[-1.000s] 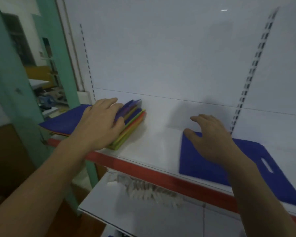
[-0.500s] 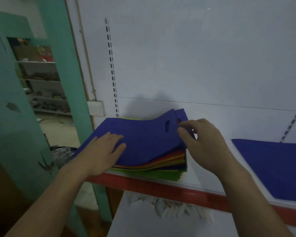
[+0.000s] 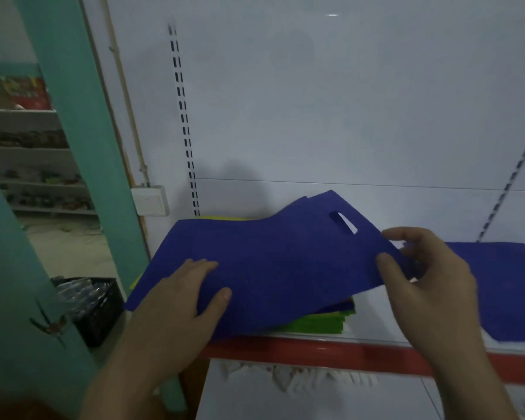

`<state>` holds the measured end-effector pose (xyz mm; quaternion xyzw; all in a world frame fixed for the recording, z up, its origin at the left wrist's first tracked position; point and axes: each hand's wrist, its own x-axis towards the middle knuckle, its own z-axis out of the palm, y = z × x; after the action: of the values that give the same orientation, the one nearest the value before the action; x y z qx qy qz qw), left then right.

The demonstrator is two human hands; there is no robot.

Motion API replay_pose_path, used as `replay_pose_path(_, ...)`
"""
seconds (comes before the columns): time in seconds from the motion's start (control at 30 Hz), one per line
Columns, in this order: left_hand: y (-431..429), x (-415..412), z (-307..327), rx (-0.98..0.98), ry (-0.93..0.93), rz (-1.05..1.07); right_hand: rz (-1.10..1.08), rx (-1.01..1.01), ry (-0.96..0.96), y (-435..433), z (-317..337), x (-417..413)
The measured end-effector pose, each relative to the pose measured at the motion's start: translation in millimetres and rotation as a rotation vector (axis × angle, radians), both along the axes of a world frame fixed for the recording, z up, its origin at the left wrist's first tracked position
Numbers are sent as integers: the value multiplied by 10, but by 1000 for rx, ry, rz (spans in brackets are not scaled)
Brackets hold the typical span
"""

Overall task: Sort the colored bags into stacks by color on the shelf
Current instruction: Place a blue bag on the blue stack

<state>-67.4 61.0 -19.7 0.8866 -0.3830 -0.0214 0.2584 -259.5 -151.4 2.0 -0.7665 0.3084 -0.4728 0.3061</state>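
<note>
Fingers and thumb of the right hand (image 3: 431, 286) pinch the right edge of the top blue bag (image 3: 285, 262), holding it raised above the mixed stack (image 3: 324, 324) at the left end of the shelf (image 3: 315, 348). The left hand (image 3: 182, 298) presses flat on its left part, fingers straight. Bare shelf separates the stack from the second blue bag (image 3: 509, 292), which lies flat to the right.

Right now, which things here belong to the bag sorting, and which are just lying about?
Job: top blue fabric bag with handle slot, pinched by right hand, pressed by left hand; mixed-colour bag stack beneath; flat blue bag at right; white red-edged shelf.
Idle: black crate; white wall switch; teal post.
</note>
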Motion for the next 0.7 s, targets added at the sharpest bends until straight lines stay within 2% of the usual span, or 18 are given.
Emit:
replay_pose_path(0.07,8,29,33,61,9,48,-5,-24,-6,14,15,-14)
replay_pose_path(0.17,-131,27,40,159,32,-10,36,-30,33,51,36,58)
replay_pose_path(0.3,-245,82,15,92,78,-81,22,-83,115,78,70,131)
replay_pose_path(0.37,-202,161,-18,112,48,-17,53,-67,138,66,81,134)
replay_pose_path(0.43,-138,237,-53,219,-1,91,72,-62,167,56,83,144)
replay_pose_path(0.5,-122,276,-73,295,-2,102,67,-77,219,64,71,181)
replay_pose_path(0.7,-249,259,-40,147,1,14,28,-86,371,74,115,284)
